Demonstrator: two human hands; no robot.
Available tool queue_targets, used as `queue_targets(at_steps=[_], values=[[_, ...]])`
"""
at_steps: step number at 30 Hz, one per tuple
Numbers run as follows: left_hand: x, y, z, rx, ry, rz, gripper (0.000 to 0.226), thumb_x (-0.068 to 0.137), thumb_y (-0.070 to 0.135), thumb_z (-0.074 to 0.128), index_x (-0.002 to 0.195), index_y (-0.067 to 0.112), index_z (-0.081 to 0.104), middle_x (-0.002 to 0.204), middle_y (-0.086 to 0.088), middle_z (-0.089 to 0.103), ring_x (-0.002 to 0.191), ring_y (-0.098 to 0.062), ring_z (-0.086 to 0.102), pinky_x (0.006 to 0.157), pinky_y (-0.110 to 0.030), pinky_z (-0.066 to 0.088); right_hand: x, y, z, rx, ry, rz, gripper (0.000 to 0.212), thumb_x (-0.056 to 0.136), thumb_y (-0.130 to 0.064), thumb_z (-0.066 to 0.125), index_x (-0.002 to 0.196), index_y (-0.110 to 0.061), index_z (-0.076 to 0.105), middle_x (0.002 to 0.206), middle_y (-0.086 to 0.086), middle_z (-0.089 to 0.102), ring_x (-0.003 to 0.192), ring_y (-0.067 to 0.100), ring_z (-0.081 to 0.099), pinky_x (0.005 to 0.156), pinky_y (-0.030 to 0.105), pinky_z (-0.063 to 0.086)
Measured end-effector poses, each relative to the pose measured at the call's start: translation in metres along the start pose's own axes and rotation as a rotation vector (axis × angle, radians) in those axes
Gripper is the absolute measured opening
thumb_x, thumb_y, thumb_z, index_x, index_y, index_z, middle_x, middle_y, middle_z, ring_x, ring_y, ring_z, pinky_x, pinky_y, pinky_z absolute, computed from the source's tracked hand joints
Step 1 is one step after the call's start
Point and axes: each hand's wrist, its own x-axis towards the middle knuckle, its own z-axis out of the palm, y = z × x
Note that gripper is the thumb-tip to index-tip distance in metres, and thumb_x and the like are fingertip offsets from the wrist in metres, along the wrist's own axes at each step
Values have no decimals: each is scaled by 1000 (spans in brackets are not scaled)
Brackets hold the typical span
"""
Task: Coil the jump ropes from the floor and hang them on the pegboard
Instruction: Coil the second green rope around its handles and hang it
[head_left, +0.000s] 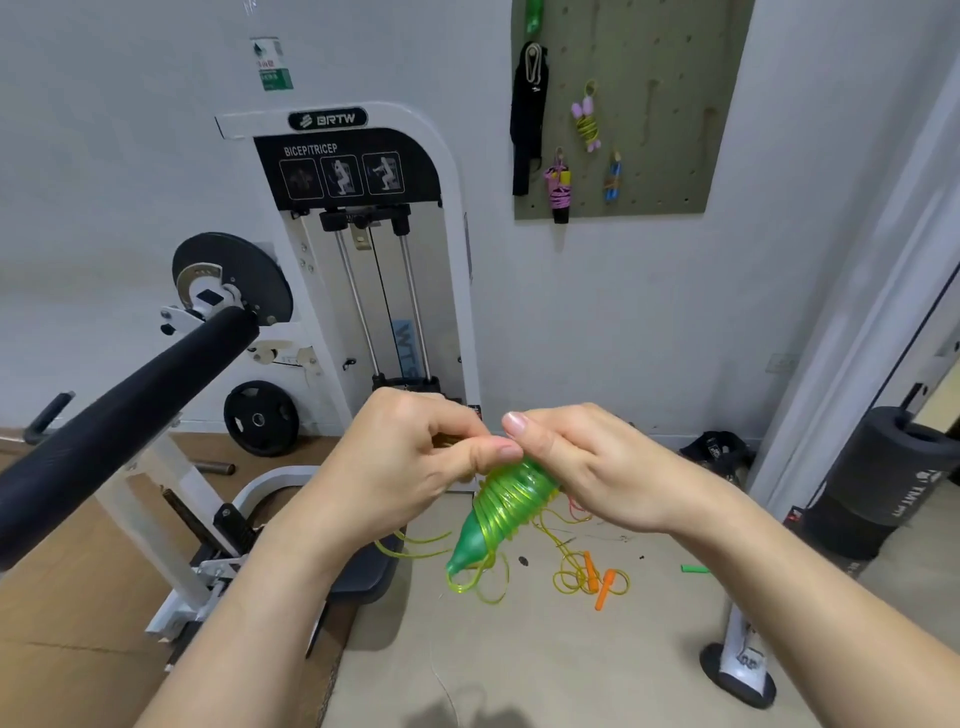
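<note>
I have the green rope (506, 506) nearly coiled, not yet hung.
My left hand (410, 457) pinches its cord and my right hand (587, 457) grips the bundle; three ropes (587, 117) hang on the pegboard (660, 171), and an orange rope (592, 577) lies on the floor (519, 649).

green jump rope (506, 506): glossy translucent plastic cord and handles
pegboard (654, 171): matt olive board
roller pad (124, 410): black, finely textured matt cover
guide rods (358, 306): shiny polished metal
floor (545, 649): smooth matt beige

Bright, even indoor light; soft shadows; wide-angle bending at edges; slight overall softness
</note>
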Motion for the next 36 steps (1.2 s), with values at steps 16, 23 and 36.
queue_targets(at_steps=[16, 23, 36], values=[[-21, -9, 85, 43, 218, -288, 46, 84, 60, 39, 66, 18, 45, 51, 0, 48, 48, -15, 44, 47, -31, 35, 17, -2, 14, 623, 528, 154, 66, 102, -47, 31, 84, 14, 49, 43, -9, 32, 36, 4, 27, 34, 15, 22], [-27, 3, 60, 641, 198, -19, 38, 92, 46, 43, 62, 22, 43, 49, 4, 49, 45, -21, 50, 39, -26, 29, 22, 37, 25, -31, 761, 105, 53, 99, -54, 29, 64, -15, 32, 50, -8, 32, 48, 12, 34, 52, 33, 29], [2, -23, 19, 438, 54, 184, 37, 83, 51, 53, 78, 22, 75, 60, 5, 54, 58, -12, 50, 54, -21, 38, 17, 35, 11, -357, 106, 123, 47, 96, -57, 27, 71, -21, 44, 57, -3, 54, 62, 21, 57, 62, 38, 46]])
